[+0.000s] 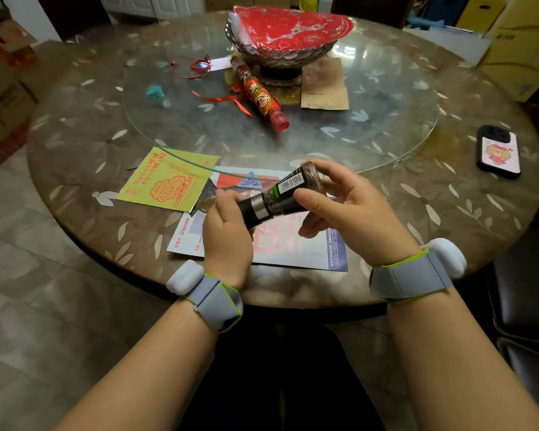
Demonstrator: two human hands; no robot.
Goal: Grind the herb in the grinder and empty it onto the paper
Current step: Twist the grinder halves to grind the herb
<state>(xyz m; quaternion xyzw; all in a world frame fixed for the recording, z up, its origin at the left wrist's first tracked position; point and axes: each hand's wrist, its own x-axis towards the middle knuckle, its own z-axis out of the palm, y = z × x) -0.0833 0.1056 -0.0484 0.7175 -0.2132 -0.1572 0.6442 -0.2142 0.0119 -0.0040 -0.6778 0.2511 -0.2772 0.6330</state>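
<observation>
Both hands grip the tilted grinder [280, 197], left hand [227, 234] on the cap, right hand [349, 213] on the jar (mid-frame); its low end sits near the paper [293, 244] edge, so grounds may miss.

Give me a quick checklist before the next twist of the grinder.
1. Left hand grips the black cap end of the glass herb grinder: ok.
2. Right hand holds the glass body: ok.
3. Grinder tilted cap-down over the printed white paper sheet: ok.
4. Paper lies flat on the round patterned table: ok.
5. Herb left inside: ok.
6. Grounds already on paper: cannot tell.
</observation>
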